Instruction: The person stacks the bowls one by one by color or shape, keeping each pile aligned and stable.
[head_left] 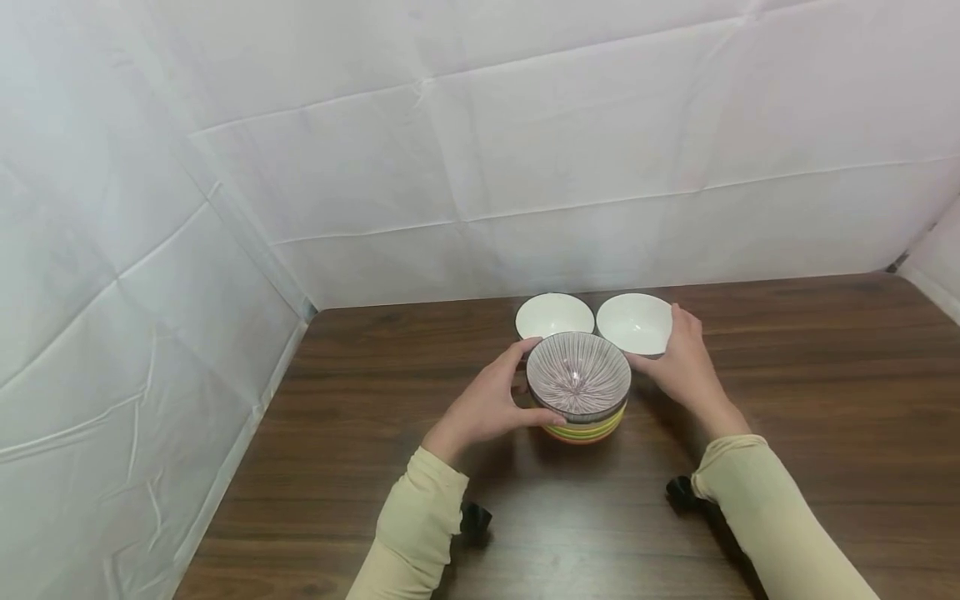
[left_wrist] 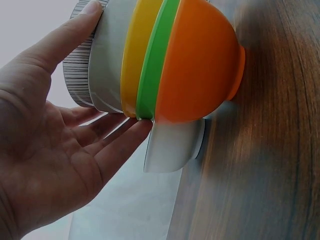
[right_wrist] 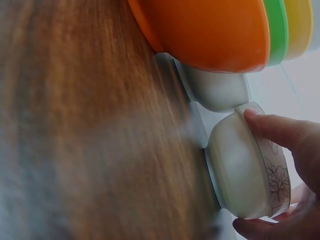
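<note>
A stack of nested bowls stands on the table, topped by a bowl with dark radial stripes [head_left: 577, 375]. Below it, in the left wrist view, come a pale grey bowl [left_wrist: 109, 55], a yellow bowl [left_wrist: 136, 55], a green bowl [left_wrist: 157, 55] and an orange bowl [left_wrist: 200, 65] at the bottom. My left hand [head_left: 487, 404] grips the stack's left side, thumb at the striped bowl and fingers round the far side. Behind the stack, my right hand [head_left: 686, 358] holds the right-hand white bowl [right_wrist: 240, 165] by its rim; flower drawings mark its outside.
Another white bowl [head_left: 553, 315] stands left of the held one, directly behind the stack. The dark wooden table [head_left: 300, 467] ends at a white cloth wall [head_left: 360, 267] close behind the bowls. A second white cloth wall [head_left: 112, 375] rises along the left side.
</note>
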